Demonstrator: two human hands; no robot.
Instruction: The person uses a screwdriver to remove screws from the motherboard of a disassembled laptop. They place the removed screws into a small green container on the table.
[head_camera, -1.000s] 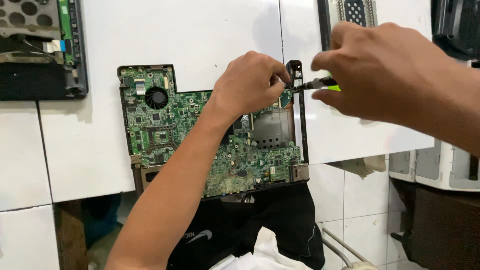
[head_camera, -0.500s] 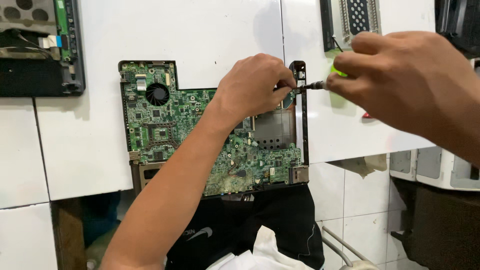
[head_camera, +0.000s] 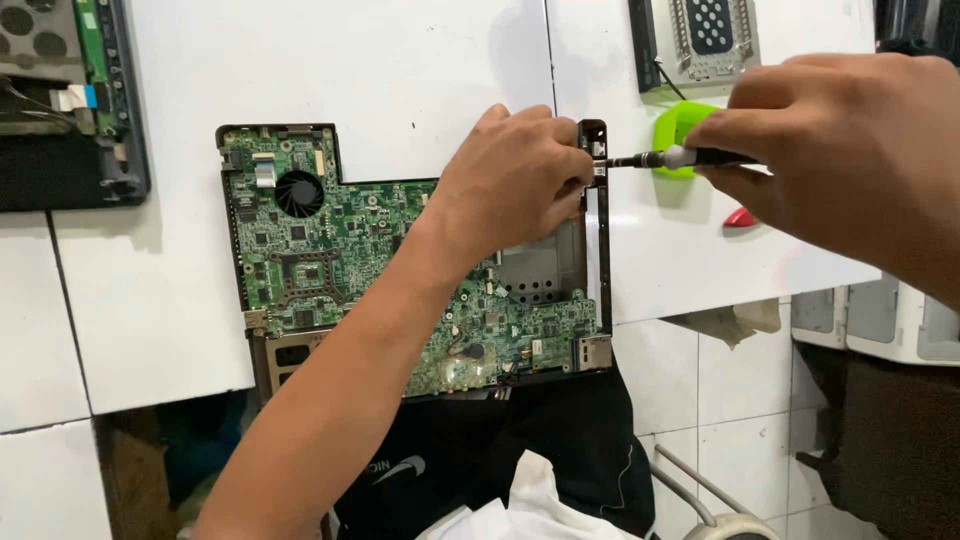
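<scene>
A green laptop motherboard (head_camera: 330, 260) with a small round fan lies on a white table (head_camera: 420, 60). My left hand (head_camera: 510, 185) rests on the board's upper right corner, its fingers pinched at the black frame strip (head_camera: 603, 250) along the right edge. My right hand (head_camera: 850, 150) grips a thin screwdriver (head_camera: 665, 158) held level, with the tip pointing left at the top of that strip, just beside my left fingertips. My left forearm crosses the board's lower middle.
A dismantled black laptop base (head_camera: 70, 100) sits at the far left. A black part with a metal grille (head_camera: 705, 40) lies at the top, a bright green object (head_camera: 675, 125) below it, and a small red thing (head_camera: 740, 217) near the table's edge.
My right hand with the screwdriver has drifted right and slightly up, away from the frame strip. The left hand stays on the board's corner. The view has shifted a little.
</scene>
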